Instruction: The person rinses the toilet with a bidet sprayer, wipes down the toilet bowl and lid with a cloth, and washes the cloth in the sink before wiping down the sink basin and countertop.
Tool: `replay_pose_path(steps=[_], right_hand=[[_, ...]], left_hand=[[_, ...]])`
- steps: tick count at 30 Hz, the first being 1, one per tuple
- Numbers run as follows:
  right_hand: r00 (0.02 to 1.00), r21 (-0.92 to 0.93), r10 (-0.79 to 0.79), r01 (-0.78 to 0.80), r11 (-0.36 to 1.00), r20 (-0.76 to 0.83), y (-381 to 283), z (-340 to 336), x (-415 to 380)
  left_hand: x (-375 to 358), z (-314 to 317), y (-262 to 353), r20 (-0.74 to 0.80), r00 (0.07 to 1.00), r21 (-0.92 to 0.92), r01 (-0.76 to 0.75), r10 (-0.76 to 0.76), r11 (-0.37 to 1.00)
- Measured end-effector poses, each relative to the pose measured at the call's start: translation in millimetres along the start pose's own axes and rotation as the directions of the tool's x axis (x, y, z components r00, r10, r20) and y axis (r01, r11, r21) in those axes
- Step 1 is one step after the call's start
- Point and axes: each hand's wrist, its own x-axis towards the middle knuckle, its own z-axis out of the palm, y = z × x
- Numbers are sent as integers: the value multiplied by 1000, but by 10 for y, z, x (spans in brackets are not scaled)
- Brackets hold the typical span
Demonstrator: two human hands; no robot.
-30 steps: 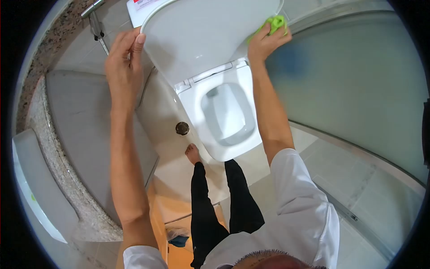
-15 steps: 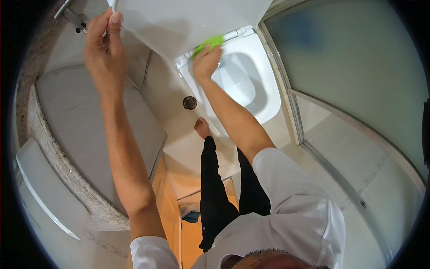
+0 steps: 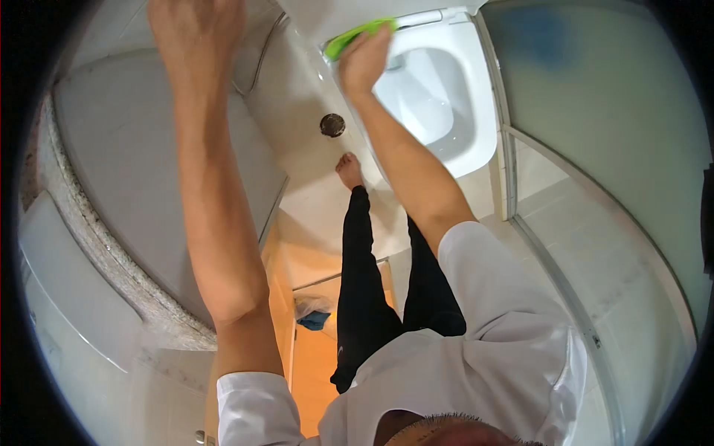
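Note:
My right hand (image 3: pixel 364 65) is closed on a bright green cloth (image 3: pixel 343 42). It presses the cloth against the hinge end of the white toilet (image 3: pixel 482 119), at its left back corner. The raised white toilet lid (image 3: pixel 335 10) shows only in part at the top edge. My left hand (image 3: pixel 197 30) is raised at the upper left; its fingers lie beyond the top of the view, so what they touch is hidden. Inside the toilet, the bowl (image 3: pixel 424 104) is open to view.
A round dark floor drain (image 3: pixel 332 125) is left of the toilet, near my bare foot (image 3: pixel 349 171). A grey countertop (image 3: pixel 134 163) with a stone edge fills the left. On the right stands a frosted glass screen (image 3: pixel 610 111) in a metal frame (image 3: pixel 561 275). A plastic bag (image 3: pixel 313 305) lies lower down.
The view has shifted, so the toilet sits higher and further right. My left hand, earlier pinching the lid's edge, is now partly out of view. The cloth has moved left along the hinge.

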Motion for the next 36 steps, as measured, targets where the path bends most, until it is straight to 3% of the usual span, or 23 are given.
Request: replay_pose_path(steps=[1, 2, 3, 5, 6, 7, 9, 11, 12, 14, 16, 17, 18, 21, 22, 23, 25, 27, 28, 30, 33, 34, 36], right_hand=[[947, 37, 139, -156, 987, 290, -247, -151, -150], [887, 22, 189, -218, 976, 421, -406, -223, -270], [887, 23, 192, -222, 975, 420, -447, -300, -307], [772, 35, 266, -349, 937, 578, -439, -478, -317], [886, 113, 227, -295, 949, 405, -242, -447, -283], [993, 216, 23, -48, 975, 118, 32, -357, -139], [995, 77, 88, -91, 993, 38, -90, -538, 248], [995, 131, 103, -102, 986, -3, 53, -277, 253], [995, 126, 99, -99, 987, 7, 68, -245, 177], [971, -117, -58, 87, 989, 232, 3, -271, -59], [868, -136, -82, 169, 976, 489, -41, -367, -437], [791, -149, -222, 365, 919, 571, -1, -446, -665], [721, -123, -278, 449, 885, 634, -2, -513, -863], [700, 20, -260, 331, 943, 665, 4, -824, -1100], [777, -3, -270, 330, 944, 569, 52, -849, -993], [787, -14, -219, 278, 960, 577, 8, -860, -763], [839, -59, -395, 447, 893, 374, -57, -689, -331], [744, -98, -484, 584, 806, 461, 116, -477, -236], [746, -108, -481, 585, 804, 460, 176, -511, -254], [596, -35, -554, 699, 714, 582, 186, -581, -162], [615, 6, -560, 671, 742, 555, 221, -679, 164], [412, 32, -719, 857, 515, 560, 418, -727, 585], [227, 53, -757, 944, 326, 613, 737, -873, 1034]], left_hand=[[5, -4, -20, 12, 1000, -5, -3, 3, 1000], [12, -7, -41, 19, 1000, -11, -6, 7, 1000], [24, 1, -63, 23, 1000, -9, -8, 8, 1000], [26, -3, -103, 9, 998, -52, -60, 61, 997], [37, -26, -83, 5, 998, -48, -57, 57, 997], [52, -55, -33, 17, 999, 22, -52, 52, 998], [28, -69, -50, 33, 999, 89, -32, 29, 996], [16, -6, -119, -32, 996, -3, -80, 80, 997], [13, -16, -126, -35, 997, -1, -68, 68, 998], [6, -48, -117, 13, 996, 108, -88, 88, 990], [23, -64, -156, 7, 991, 84, -133, 133, 988], [39, -58, -182, -4, 984, 51, -177, 177, 983], [57, -31, -228, 1, 983, 49, -184, 184, 982], [78, 16, -300, -45, 984, -56, -175, 172, 983], [67, -3, -311, -39, 981, -19, -193, 192, 981], [49, -24, -309, -34, 977, 20, -208, 209, 978], [41, -44, -217, -7, 984, 5, -179, 179, 984], [8, -33, -206, 9, 988, -17, -156, 157, 988], [11, -49, -216, 10, 985, 20, -174, 174, 985], [58, -49, -200, -1, 978, 46, -209, 210, 977], [51, -35, -163, -28, 981, 64, -189, 191, 980], [72, -27, -173, -1, 984, 83, -179, 180, 980], [60, -39, -168, 25, 985, 111, -170, 168, 979]])
